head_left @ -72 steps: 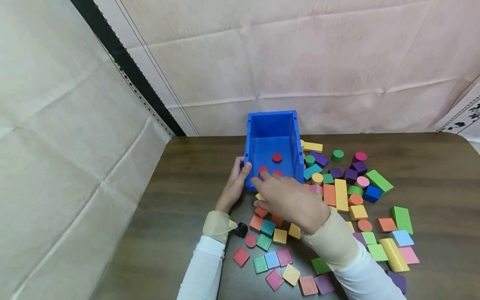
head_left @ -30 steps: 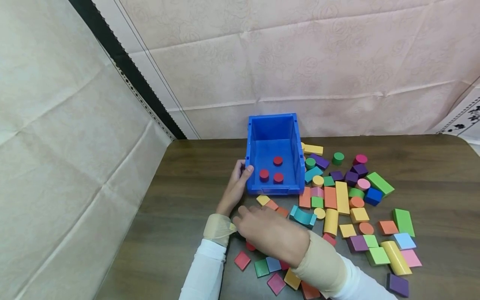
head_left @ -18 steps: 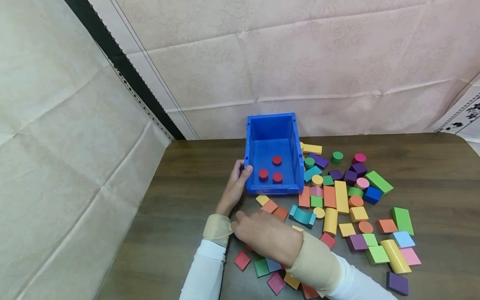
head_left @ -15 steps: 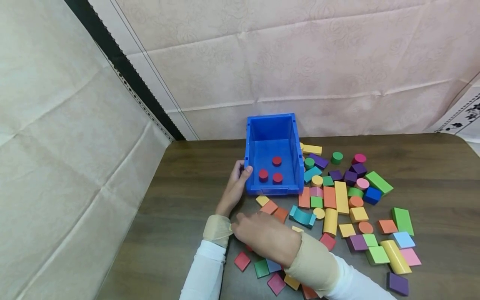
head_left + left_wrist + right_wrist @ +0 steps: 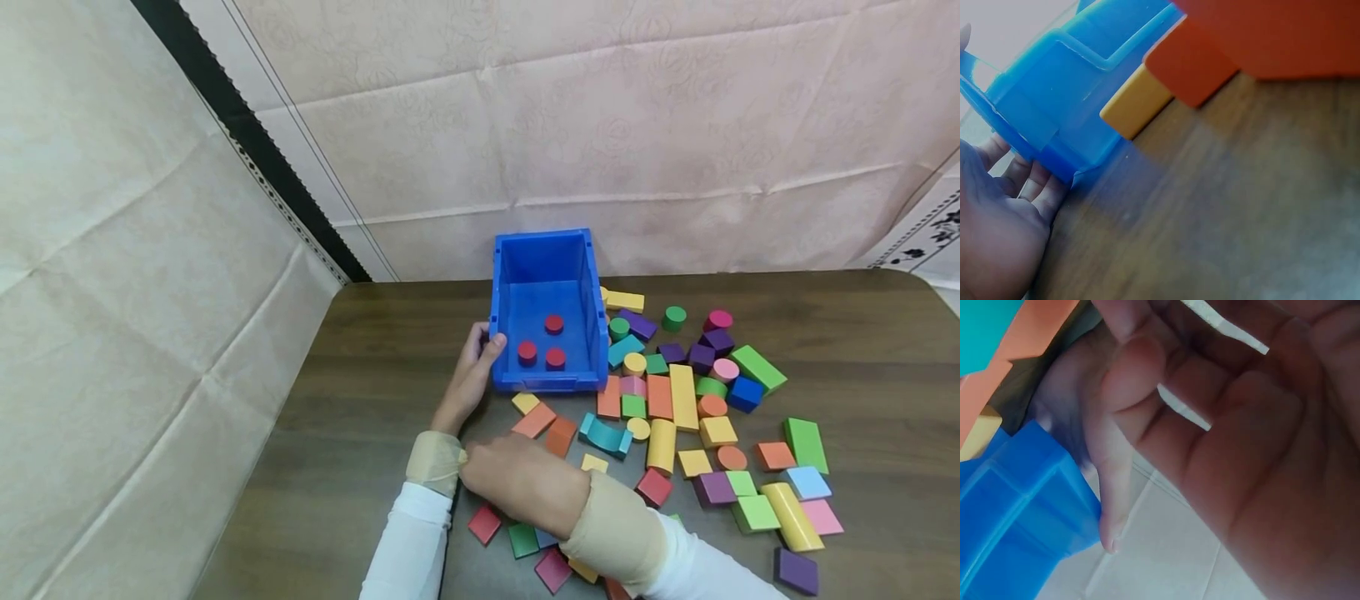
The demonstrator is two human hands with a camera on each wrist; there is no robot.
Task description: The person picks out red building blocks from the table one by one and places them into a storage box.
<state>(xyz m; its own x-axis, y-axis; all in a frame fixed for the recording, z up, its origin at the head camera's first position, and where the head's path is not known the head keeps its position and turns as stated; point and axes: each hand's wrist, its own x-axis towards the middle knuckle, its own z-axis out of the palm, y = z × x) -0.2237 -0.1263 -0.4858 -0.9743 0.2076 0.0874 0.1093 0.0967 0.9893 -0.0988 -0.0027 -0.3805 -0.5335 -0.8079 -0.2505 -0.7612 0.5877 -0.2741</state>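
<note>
A blue plastic bin (image 5: 542, 292) stands at the table's back, with three red round blocks (image 5: 555, 358) on its floor. My left hand (image 5: 467, 382) holds the bin's left side, thumb at the rim; in the left wrist view its fingers (image 5: 1034, 181) bend against the outer wall. My right hand (image 5: 525, 482) is low over the blocks in front of the bin, beside the left wrist. Its fingers look bent in the right wrist view, but their tips and anything between them are hidden. Nearby lie a red block (image 5: 484, 524), a green block (image 5: 523, 540) and an orange block (image 5: 560, 436).
Many coloured blocks cover the table right of the bin, among them a teal arched block (image 5: 604, 435), a long yellow block (image 5: 682, 397) and a yellow half-round block (image 5: 791, 517). Pale cloth (image 5: 600, 142) hangs behind the brown table (image 5: 322, 467).
My right hand has left the bin and come down toward me, beside the left wrist, then drifted slightly nearer. The three red round blocks lie uncovered. My left hand stays on the bin.
</note>
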